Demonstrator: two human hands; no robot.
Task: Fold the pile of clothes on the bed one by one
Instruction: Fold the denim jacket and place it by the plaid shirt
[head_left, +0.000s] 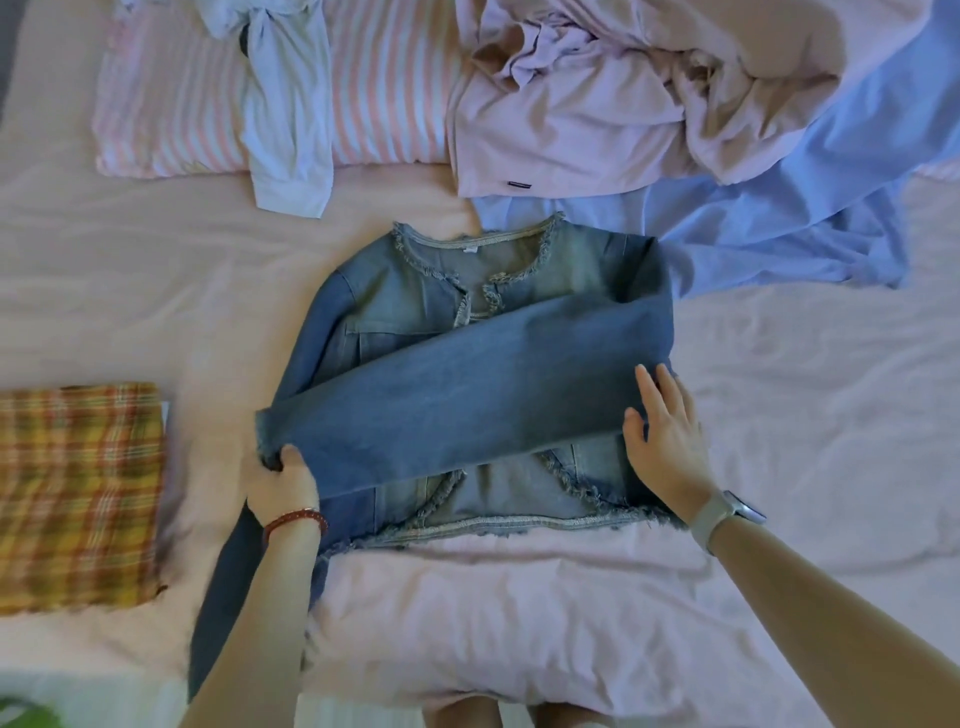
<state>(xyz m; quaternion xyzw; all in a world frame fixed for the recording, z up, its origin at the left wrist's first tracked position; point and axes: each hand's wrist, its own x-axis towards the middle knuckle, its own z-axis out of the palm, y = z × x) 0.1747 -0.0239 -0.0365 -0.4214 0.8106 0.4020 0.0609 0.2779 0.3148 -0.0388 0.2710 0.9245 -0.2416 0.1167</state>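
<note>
A blue denim jacket (415, 291) with frayed trim lies face up in the middle of the pink bed (805, 415). One sleeve (467, 395) is laid across its front from right to left. My left hand (283, 480) grips the cuff end of that sleeve at the jacket's left edge. My right hand (665, 431) rests flat with straight fingers on the sleeve's fold at the jacket's right edge. The other sleeve (223, 597) hangs down at the lower left, partly behind my left forearm.
A folded plaid garment (78, 493) lies at the left. At the back are a pink striped pillow (171, 104) with a pale blue shirt (291, 119) over it, a crumpled lilac garment (571, 119) and a light blue cloth (779, 234).
</note>
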